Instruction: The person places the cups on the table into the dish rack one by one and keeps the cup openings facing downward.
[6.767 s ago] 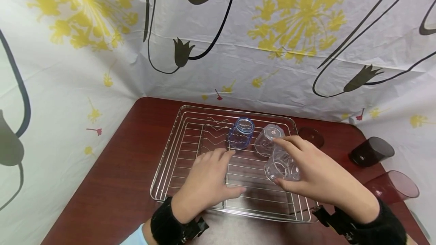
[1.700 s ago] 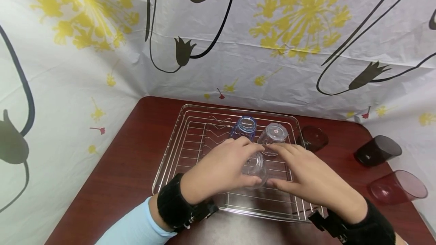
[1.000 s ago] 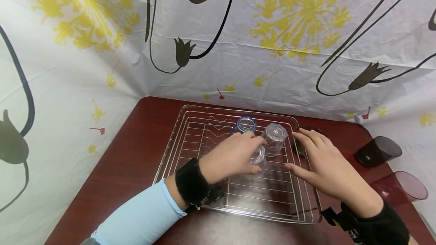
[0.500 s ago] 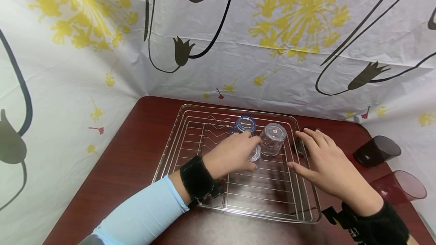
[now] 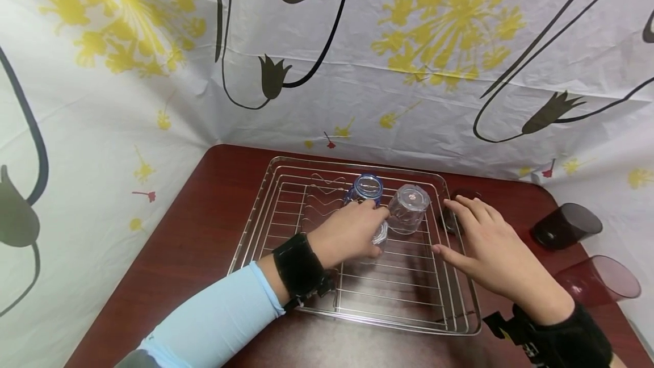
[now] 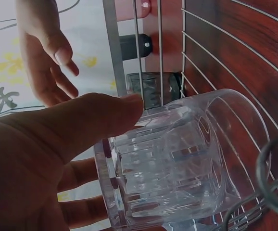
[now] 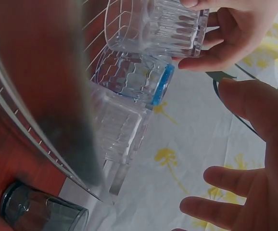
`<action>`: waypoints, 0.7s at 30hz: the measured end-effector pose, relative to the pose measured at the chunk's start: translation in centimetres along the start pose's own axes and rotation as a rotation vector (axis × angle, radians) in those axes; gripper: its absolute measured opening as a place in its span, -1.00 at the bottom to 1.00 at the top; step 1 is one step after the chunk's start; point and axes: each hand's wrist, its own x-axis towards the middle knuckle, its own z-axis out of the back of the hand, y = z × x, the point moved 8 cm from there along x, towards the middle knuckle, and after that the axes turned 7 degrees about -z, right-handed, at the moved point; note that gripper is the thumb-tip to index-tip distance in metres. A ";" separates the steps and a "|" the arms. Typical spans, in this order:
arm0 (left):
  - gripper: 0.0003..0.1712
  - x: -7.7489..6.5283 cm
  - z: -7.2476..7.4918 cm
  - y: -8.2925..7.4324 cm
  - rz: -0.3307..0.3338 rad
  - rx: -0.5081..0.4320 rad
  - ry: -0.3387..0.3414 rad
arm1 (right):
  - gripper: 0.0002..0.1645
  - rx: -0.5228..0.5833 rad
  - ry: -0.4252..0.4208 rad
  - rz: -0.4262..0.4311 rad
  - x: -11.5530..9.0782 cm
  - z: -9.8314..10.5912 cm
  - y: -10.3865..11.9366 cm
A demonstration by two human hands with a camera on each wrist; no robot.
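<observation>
My left hand (image 5: 347, 236) grips a clear faceted glass (image 6: 172, 159), turned bottom up, over the wire dish rack (image 5: 388, 322). In the left wrist view the thumb lies along one side near the base, with fingers round the other. Directly behind this hand in the head view is an upturned blue glass (image 5: 369, 186), and to its right an upturned clear glass (image 5: 410, 209); both stand in the rack. My right hand (image 5: 493, 251) hovers over the rack's right side, fingers spread and holding nothing. It partly hides a dark glass (image 5: 449, 221) beyond the rack.
On the red-brown table (image 5: 179, 231), a black glass (image 5: 567, 226) and a red glass (image 5: 598, 281) stand to the right of the rack. Wavy wire holders (image 5: 318, 200) run along the rack's inside. A patterned sheet (image 5: 327, 112) hangs behind the table.
The right hand held the clear glass at first. Both hands then met at it, and the left took it. Since then the left hand has carried it left, while the right has drawn away rightward.
</observation>
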 end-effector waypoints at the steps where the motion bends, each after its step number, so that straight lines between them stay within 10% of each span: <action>1: -0.15 0.1 0.0 0.0 0.001 -0.002 0.000 | 0.03 0.001 -0.002 0.001 0.0 0.0 0.0; 21: -0.20 0.4 -1.1 0.3 0.019 0.029 0.020 | 0.00 0.016 0.029 -0.028 -0.4 -0.5 -0.4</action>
